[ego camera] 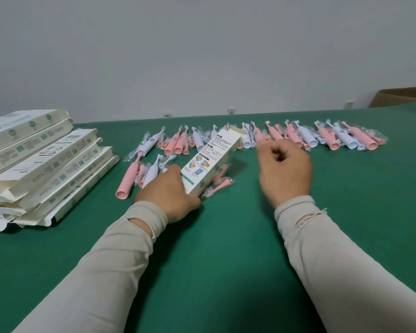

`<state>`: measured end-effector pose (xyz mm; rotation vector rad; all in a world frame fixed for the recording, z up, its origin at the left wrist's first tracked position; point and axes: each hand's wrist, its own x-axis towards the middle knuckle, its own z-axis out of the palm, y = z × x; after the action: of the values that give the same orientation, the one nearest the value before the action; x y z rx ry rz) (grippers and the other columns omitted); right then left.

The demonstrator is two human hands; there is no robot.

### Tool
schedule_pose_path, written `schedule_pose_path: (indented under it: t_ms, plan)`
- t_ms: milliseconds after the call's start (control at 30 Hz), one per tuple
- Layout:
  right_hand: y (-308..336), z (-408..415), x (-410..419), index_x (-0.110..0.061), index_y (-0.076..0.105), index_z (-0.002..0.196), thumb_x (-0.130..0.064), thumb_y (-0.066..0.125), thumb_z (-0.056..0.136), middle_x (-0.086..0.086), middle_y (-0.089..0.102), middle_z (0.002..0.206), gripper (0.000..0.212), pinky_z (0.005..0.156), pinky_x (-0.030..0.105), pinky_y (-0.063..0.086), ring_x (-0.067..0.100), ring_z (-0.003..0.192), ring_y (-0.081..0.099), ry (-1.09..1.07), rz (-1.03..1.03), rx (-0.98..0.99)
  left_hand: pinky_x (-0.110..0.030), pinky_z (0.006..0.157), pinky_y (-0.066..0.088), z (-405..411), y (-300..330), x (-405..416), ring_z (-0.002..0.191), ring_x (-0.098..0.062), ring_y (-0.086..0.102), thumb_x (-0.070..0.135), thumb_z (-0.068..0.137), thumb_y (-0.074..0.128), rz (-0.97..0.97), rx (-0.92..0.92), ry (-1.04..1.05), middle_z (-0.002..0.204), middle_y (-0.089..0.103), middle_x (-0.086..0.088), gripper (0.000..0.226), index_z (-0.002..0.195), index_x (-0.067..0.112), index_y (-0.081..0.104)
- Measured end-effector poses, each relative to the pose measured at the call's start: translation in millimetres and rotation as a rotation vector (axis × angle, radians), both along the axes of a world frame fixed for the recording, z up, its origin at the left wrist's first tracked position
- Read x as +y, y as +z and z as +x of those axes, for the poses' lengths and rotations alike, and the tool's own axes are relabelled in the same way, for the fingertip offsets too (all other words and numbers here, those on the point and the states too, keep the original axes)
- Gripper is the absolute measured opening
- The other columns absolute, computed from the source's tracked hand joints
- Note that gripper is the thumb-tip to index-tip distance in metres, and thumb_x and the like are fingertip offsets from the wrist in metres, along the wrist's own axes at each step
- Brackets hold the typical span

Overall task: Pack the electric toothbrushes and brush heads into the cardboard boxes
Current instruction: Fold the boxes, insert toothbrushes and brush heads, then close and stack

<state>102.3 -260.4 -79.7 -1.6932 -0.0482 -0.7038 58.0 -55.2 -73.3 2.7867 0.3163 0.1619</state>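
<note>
My left hand [168, 193] grips the near end of an erected cardboard box [211, 159], holding it tilted with its far end open and the flap up. My right hand [285, 171] hovers just right of the box, fingers curled loosely, apparently holding nothing, though blur makes that uncertain. Beyond the box and to its right lies a row of bagged pink and white toothbrushes [332, 137] on the green worktop [226, 236]; more lie to its left, with brush heads [220, 185] just beside its near end. Far left of the box sits a stack of flat boxes [41, 162]. I judge this the loading step: next, my right hand must pick a toothbrush and slide it into the open end.
</note>
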Motion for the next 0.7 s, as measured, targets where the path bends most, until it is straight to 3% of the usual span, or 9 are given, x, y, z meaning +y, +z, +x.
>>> schedule_pose_path:
  t_ms: [67, 133, 233, 333, 400, 467, 600, 667, 700]
  plan:
    - [8, 4, -14, -0.020, 0.056, 0.063, -0.025, 0.063, 0.089, -0.017, 0.052, 0.052, 0.027, 0.049, 0.013, 0.035, 0.001, 0.047, 0.043, -0.139, 0.123, 0.009, -0.032, 0.068, 0.052, -2, -1, -12, 0.076, -0.011, 0.058, 0.061, 0.071, 0.072, -0.110, 0.013, -0.074, 0.089, 0.058, 0.008, 0.052, 0.098, 0.027, 0.044]
    - [9, 7, -25, -0.019, 0.056, 0.065, -0.024, 0.061, 0.089, -0.012, 0.051, 0.054, 0.025, 0.047, 0.014, 0.034, 0.001, 0.045, 0.042, -0.183, 0.096, 0.075, -0.029, 0.059, 0.048, -4, -1, -26, 0.075, -0.010, 0.060, 0.074, 0.059, 0.067, -0.215, 0.021, -0.137, 0.088, 0.060, 0.010, 0.061, 0.093, 0.029, 0.044]
    - [6, 8, -33, -0.022, 0.059, 0.073, -0.018, 0.058, 0.090, -0.014, 0.058, 0.064, 0.018, 0.050, 0.011, 0.038, -0.005, 0.051, 0.050, -0.121, -0.057, 0.196, -0.025, 0.056, 0.046, -4, -3, -33, 0.075, -0.008, 0.062, 0.061, 0.061, 0.075, -0.310, 0.032, -0.177, 0.089, 0.061, 0.011, 0.054, 0.091, 0.029, 0.045]
    - [7, 3, -36, -0.031, 0.065, 0.092, -0.016, 0.056, 0.093, -0.019, 0.065, 0.094, 0.018, 0.081, 0.026, 0.049, 0.004, 0.083, 0.061, 0.031, -0.386, 0.257, -0.020, 0.053, 0.043, -4, -9, -27, 0.074, -0.004, 0.060, 0.048, 0.069, 0.080, -0.322, 0.009, -0.210, 0.090, 0.061, 0.014, 0.046, 0.092, 0.030, 0.046]
    - [7, -2, -32, -0.034, 0.068, 0.115, -0.018, 0.055, 0.093, -0.010, 0.065, 0.116, 0.030, 0.102, 0.034, 0.047, 0.015, 0.106, 0.061, 0.193, -0.684, 0.281, -0.017, 0.051, 0.040, -4, -11, -25, 0.074, 0.000, 0.058, 0.050, 0.068, 0.081, -0.329, -0.031, -0.221, 0.089, 0.059, 0.017, 0.046, 0.092, 0.032, 0.045]
    - [8, -10, -21, -0.035, 0.064, 0.126, -0.020, 0.056, 0.091, 0.000, 0.062, 0.124, 0.038, 0.108, 0.037, 0.043, 0.021, 0.119, 0.056, 0.383, -0.929, 0.338, -0.015, 0.052, 0.037, -6, -11, -22, 0.074, 0.003, 0.056, 0.052, 0.067, 0.081, -0.366, -0.072, -0.201, 0.088, 0.059, 0.018, 0.047, 0.091, 0.033, 0.045]
    - [13, -17, 8, -0.034, 0.062, 0.112, -0.023, 0.052, 0.088, 0.001, 0.064, 0.108, 0.028, 0.094, 0.041, 0.048, 0.028, 0.107, 0.057, 0.531, -1.303, 0.315, -0.020, 0.058, 0.037, -8, -7, -8, 0.077, 0.005, 0.054, 0.055, 0.071, 0.079, -0.388, -0.262, -0.129, 0.089, 0.059, 0.021, 0.046, 0.099, 0.035, 0.049]
    - [17, -17, 17, -0.030, 0.056, 0.090, -0.021, 0.051, 0.090, -0.003, 0.063, 0.098, 0.011, 0.091, 0.040, 0.047, 0.026, 0.099, 0.052, 0.520, -1.428, 0.225, -0.026, 0.059, 0.038, -9, -4, -1, 0.077, 0.001, 0.054, 0.064, 0.071, 0.073, -0.308, -0.370, -0.096, 0.088, 0.058, 0.019, 0.047, 0.101, 0.036, 0.051]
    - [18, -18, 19, -0.030, 0.050, 0.082, -0.019, 0.052, 0.092, -0.005, 0.059, 0.092, 0.015, 0.089, 0.040, 0.046, 0.026, 0.095, 0.050, 0.509, -1.488, 0.183, -0.030, 0.061, 0.039, -9, -4, 1, 0.078, -0.006, 0.054, 0.068, 0.071, 0.069, -0.244, -0.399, -0.084, 0.090, 0.058, 0.016, 0.048, 0.103, 0.035, 0.053]
